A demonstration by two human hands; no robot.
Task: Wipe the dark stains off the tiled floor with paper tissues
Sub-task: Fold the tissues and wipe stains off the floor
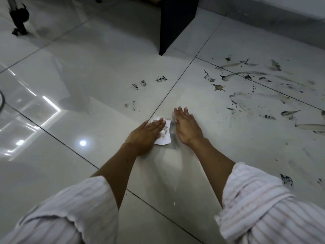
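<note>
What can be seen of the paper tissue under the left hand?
The paper tissue is white, crumpled and folded into a rough pad, with grey-dark smudges on its exposed side. It lies flat on the glossy tiled floor, just right of a grout line. The left hand presses it with straight fingers, covering most of it; the right hand rests beside it.

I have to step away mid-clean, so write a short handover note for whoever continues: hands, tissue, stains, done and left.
Left hand: flat, fingers straight, pressing the crumpled tissue on the floor tile.
Right hand: open, palm down on the tile beside the tissue, holding nothing.
Done: the tile around the hands looks mostly wiped; the tissue is already soiled.
Left: the big smears and splatters to the right, small spots ahead, one blot near the right sleeve.
</note>
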